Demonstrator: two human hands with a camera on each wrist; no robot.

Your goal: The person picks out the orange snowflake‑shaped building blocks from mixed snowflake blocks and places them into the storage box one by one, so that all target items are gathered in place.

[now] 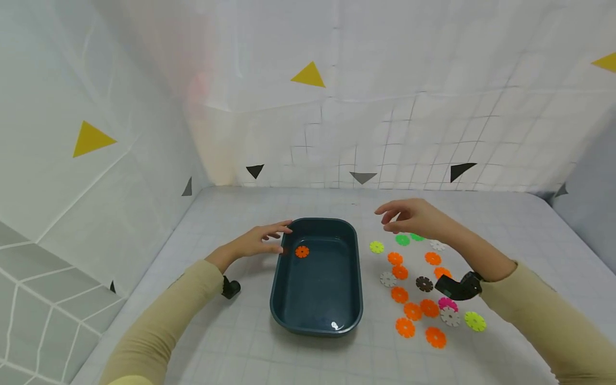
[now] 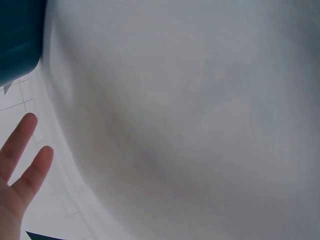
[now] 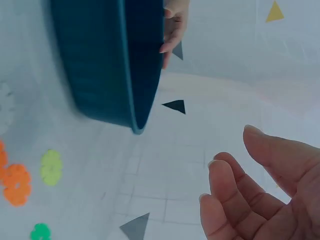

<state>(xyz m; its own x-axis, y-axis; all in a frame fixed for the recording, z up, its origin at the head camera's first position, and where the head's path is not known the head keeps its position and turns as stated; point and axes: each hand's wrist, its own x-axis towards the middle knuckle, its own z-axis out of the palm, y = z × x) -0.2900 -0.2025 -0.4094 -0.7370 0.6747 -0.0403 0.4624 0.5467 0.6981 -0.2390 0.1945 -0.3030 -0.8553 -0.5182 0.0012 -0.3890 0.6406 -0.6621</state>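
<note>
A dark teal rectangular basin stands on the table with one orange notched disc inside, near its left wall. My left hand is at the basin's upper left rim, fingers extended over the edge. In the left wrist view two fingers of the left hand show beside the basin's corner. My right hand hovers above the far end of the loose discs, fingers loosely bent with nothing between them. The right wrist view shows the right hand with thumb and fingers apart, the basin wall beyond it.
Right of the basin lie several notched plastic discs: orange, yellow-green, green, white, pink and dark brown. A white sheeted wall with triangle markers rises behind the table.
</note>
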